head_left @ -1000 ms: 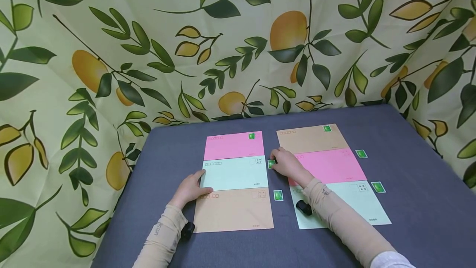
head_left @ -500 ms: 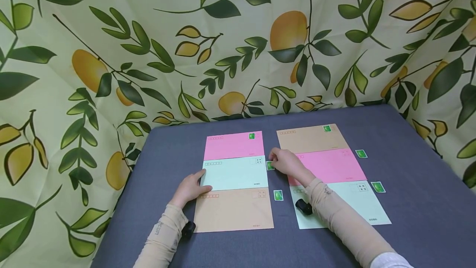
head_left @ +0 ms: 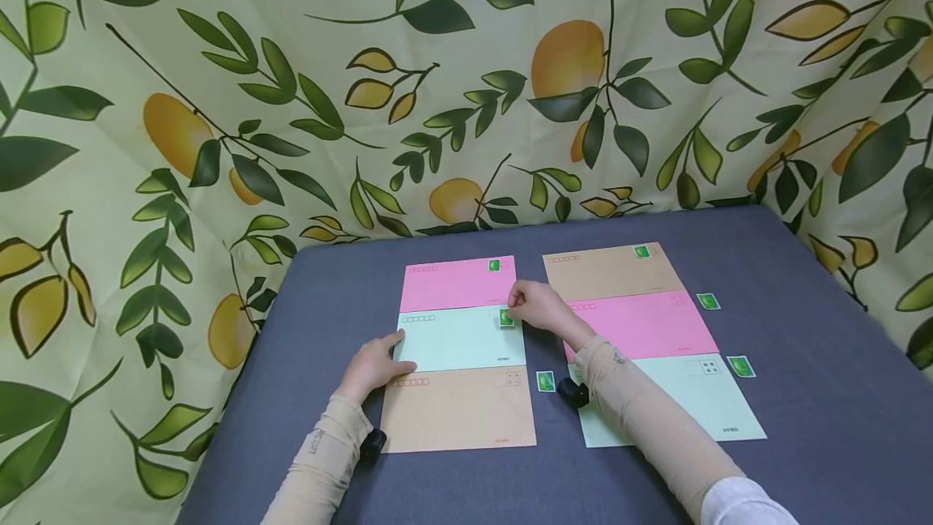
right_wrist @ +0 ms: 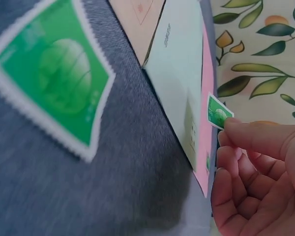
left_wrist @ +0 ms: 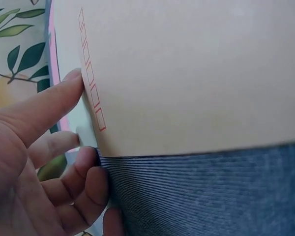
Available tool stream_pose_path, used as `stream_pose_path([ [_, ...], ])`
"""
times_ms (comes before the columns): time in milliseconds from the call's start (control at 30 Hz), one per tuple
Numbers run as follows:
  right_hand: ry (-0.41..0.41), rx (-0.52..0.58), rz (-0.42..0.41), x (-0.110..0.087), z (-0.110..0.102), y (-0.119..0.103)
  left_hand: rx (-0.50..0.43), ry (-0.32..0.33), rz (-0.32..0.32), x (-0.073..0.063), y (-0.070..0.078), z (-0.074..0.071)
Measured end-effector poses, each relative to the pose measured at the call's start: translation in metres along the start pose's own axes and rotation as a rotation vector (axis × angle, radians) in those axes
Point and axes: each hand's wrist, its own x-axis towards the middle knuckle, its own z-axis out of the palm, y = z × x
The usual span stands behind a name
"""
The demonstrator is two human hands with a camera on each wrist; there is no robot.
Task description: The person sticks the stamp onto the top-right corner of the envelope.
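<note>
Between thumb and forefinger my right hand (head_left: 541, 306) pinches a green postage stamp (right_wrist: 219, 113) with a white perforated edge. In the head view this stamp overlaps the top right corner of the mint-green envelope (head_left: 452, 343) in the left column. My left hand (head_left: 370, 367) rests at the left edge of that column, its thumb at the top left of the brown envelope (head_left: 459, 420) and its forefinger beside the mint one. Above them lies a pink envelope (head_left: 455, 288) with a stamp in its top right corner.
To the right is a second column: a stamped brown envelope (head_left: 608, 272), a pink one (head_left: 656, 322) and a mint one (head_left: 685, 395). Loose stamps lie beside the columns, including one (head_left: 545, 382) between them. A leaf-print curtain (head_left: 466, 87) hangs behind the blue-grey cloth (head_left: 838, 428).
My right hand has moved left with the stamp, from the gap between the columns to over the left mint envelope's corner. The left hand stays in place.
</note>
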Motion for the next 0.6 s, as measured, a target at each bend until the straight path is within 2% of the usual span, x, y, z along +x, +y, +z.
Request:
stream_pose_path([
  [233,-0.015,0.013,0.028,0.017,0.011,0.0,0.026,-0.009,-0.037,0.001,0.002,0.0],
  [600,-0.028,-0.051,0.066,0.03,0.021,0.002,0.052,-0.017,-0.035,0.002,0.002,0.001],
])
